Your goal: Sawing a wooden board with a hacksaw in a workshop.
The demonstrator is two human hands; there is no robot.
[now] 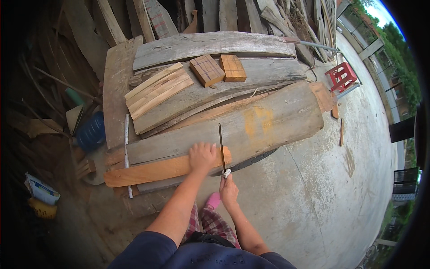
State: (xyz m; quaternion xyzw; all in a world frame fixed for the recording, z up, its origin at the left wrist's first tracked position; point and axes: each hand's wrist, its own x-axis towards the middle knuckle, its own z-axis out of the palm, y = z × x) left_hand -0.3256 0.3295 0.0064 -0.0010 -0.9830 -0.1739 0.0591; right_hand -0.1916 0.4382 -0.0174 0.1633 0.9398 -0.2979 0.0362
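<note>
My left hand (202,155) presses flat on an orange-brown wooden board (152,171) that lies along the near edge of a stack of weathered grey planks (268,123). My right hand (229,188) grips the pale handle of a thin dark saw blade (221,143). The blade stands on the board's right end, just right of my left hand, and points away from me across the planks.
Several light wood strips (156,89) and two square wooden blocks (217,69) rest on the far planks. A metal ruler (127,152) lies at the left. A blue jug (92,131) and scrap timber stand left; a red stool (341,76) sits on the concrete floor (313,188) at right.
</note>
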